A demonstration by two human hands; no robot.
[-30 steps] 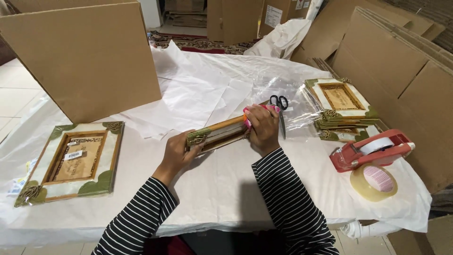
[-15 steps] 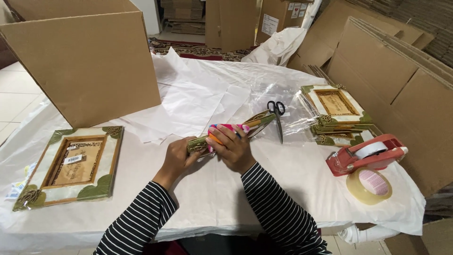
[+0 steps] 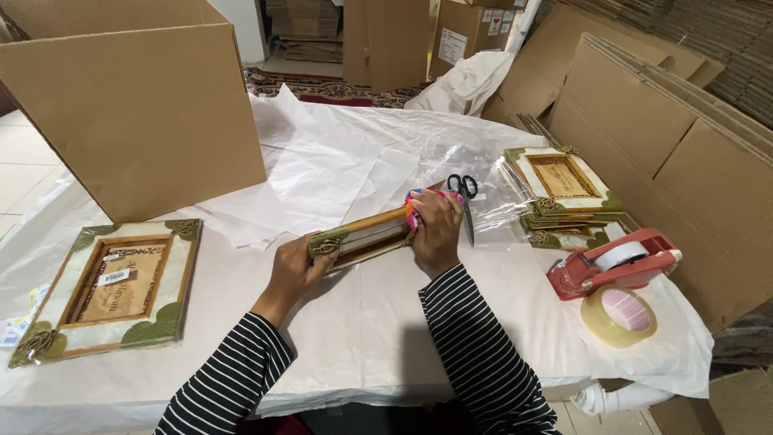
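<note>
Two hands share one ornate picture frame [image 3: 362, 235], held on its edge above the white paper-covered table [image 3: 362, 338], near the middle of it. The left hand [image 3: 291, 270] closes around the near corner, fingers curled under the green-and-gold ornament. The right hand [image 3: 435, 229] presses a bright pink and multicoloured cloth [image 3: 419, 203] against the frame's upper edge, fingers folded over it. To do this wiping well, I judge the left hand should brace the corner firmly so the frame does not twist, while the cloth runs along the edge with light pressure and eases off at the raised corner ornaments, which look easy to snag.

Just beyond the right hand lie black-handled scissors [image 3: 464, 193], close enough to be knocked. To the left a second frame [image 3: 113, 286] lies flat; to the right sit a red tape dispenser [image 3: 616, 262] and a loose roll of clear tape [image 3: 618, 316]. Farther off, a stack of frames [image 3: 560, 193] rests on clear plastic, and a large cardboard box [image 3: 137, 105] stands at the back left
</note>
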